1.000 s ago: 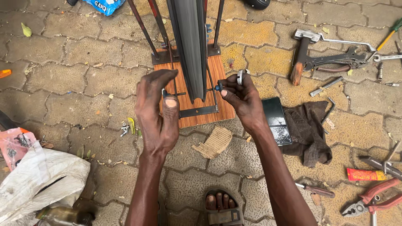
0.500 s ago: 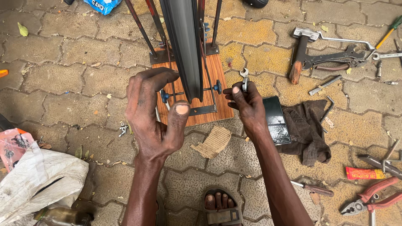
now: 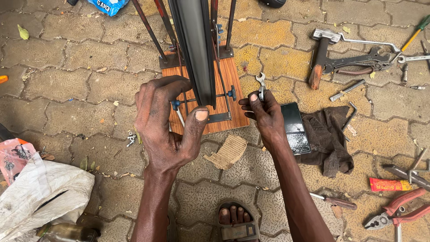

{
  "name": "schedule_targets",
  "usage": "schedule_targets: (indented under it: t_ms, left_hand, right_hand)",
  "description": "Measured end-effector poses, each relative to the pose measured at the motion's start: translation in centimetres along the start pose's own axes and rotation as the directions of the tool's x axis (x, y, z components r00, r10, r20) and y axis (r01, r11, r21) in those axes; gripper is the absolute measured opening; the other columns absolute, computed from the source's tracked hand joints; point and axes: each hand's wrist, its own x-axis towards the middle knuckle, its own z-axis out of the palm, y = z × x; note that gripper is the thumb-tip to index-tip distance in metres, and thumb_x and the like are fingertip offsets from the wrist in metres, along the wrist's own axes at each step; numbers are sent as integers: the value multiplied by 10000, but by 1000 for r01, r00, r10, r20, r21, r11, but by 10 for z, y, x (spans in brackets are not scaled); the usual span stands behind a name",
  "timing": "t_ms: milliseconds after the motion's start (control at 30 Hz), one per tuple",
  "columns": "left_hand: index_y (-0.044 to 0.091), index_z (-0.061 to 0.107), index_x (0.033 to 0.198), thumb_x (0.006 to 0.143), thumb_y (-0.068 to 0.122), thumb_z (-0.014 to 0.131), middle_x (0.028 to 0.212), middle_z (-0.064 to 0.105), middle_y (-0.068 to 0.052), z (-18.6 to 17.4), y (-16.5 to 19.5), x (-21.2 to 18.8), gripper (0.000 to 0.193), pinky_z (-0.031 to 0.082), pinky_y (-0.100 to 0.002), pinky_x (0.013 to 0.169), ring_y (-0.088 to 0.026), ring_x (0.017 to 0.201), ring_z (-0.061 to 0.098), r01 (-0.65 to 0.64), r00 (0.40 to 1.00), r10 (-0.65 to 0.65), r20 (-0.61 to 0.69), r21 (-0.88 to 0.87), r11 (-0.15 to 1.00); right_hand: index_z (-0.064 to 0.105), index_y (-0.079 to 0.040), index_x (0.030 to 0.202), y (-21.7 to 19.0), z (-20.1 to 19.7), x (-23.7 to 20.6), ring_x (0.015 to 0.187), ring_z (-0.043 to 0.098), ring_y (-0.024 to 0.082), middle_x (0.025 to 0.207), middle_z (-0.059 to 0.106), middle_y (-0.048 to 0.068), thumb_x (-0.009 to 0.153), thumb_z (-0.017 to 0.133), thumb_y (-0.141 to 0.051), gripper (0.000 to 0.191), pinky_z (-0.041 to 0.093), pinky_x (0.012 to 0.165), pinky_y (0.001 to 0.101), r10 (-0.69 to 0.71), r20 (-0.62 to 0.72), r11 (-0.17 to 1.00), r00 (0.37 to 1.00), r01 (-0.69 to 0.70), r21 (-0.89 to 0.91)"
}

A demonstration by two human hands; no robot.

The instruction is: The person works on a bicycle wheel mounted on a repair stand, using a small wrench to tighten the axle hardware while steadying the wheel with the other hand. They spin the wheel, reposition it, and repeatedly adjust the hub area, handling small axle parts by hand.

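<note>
A dark bicycle wheel rim stands upright in a truing stand on a wooden base. My left hand cups the rim's near edge, thumb pressed against it and fingers curled by a blue knob. My right hand sits to the right of the stand and pinches a small open-ended spanner, its jaw pointing up. A second blue knob sticks out of the stand between rim and right hand.
A phone and brown cloth lie right of the hand. A hammer, pliers, screwdrivers and spanners are scattered at right. Torn cardboard lies below the base. White bag at left. My sandalled foot is at the bottom.
My left hand has drawn back toward me and opened around the rim's near edge. My right hand has come off the blue knob and moved right and down with the spanner.
</note>
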Motion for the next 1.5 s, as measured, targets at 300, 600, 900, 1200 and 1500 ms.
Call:
schedule_targets:
  t_ms: [300, 600, 900, 1200, 1500]
  left_hand:
    - [27, 671, 1125, 1000, 210, 769, 1126, 697, -112, 6, -9, -7, 242, 438, -394, 941, -254, 1065, 653, -8, 1000, 8, -2, 56, 998]
    - [5, 729, 1014, 894, 176, 711, 1021, 745, -135, 23, -39, -28, 210, 433, -487, 1015, -226, 932, 676, -116, 984, 76, 161, 260, 959]
    - [66, 651, 1189, 1056, 301, 610, 1158, 712, -121, 9, -11, 8, 273, 603, -361, 970, -234, 1128, 714, -51, 982, 18, -186, -176, 983]
    - [36, 661, 1175, 1002, 237, 716, 1141, 711, -122, -1, -6, -3, 272, 488, -398, 939, -221, 1045, 678, 9, 1000, -9, -22, -15, 1000]
    - [20, 720, 1125, 1037, 229, 705, 1092, 683, -127, 3, 7, 5, 228, 528, -396, 870, -228, 1022, 655, 137, 987, -128, 101, -92, 986]
  right_hand:
    - [612, -76, 1078, 5, 2, -1, 924, 716, 179, 1000, 768, 113, 1032, 566, -322, 255, 603, 834, 379, 12, -1, 1000, 1000, -12, 11]
    - [615, -66, 1078, 6, 0, -5, 900, 721, 185, 970, 770, 122, 1021, 583, -334, 276, 595, 853, 389, 44, 2, 999, 999, -44, 24]
    - [609, -64, 1086, 8, -6, -3, 883, 720, 177, 961, 776, 126, 1021, 573, -334, 280, 591, 826, 361, 58, -17, 998, 998, -58, 32]
    - [617, -60, 1095, 9, -7, -7, 888, 719, 175, 958, 778, 116, 1027, 564, -337, 290, 594, 834, 358, 66, -16, 998, 998, -66, -6]
    - [616, -54, 1099, 5, -12, -8, 893, 719, 182, 956, 770, 116, 1030, 567, -322, 281, 598, 833, 370, 80, -34, 997, 996, -80, 13]
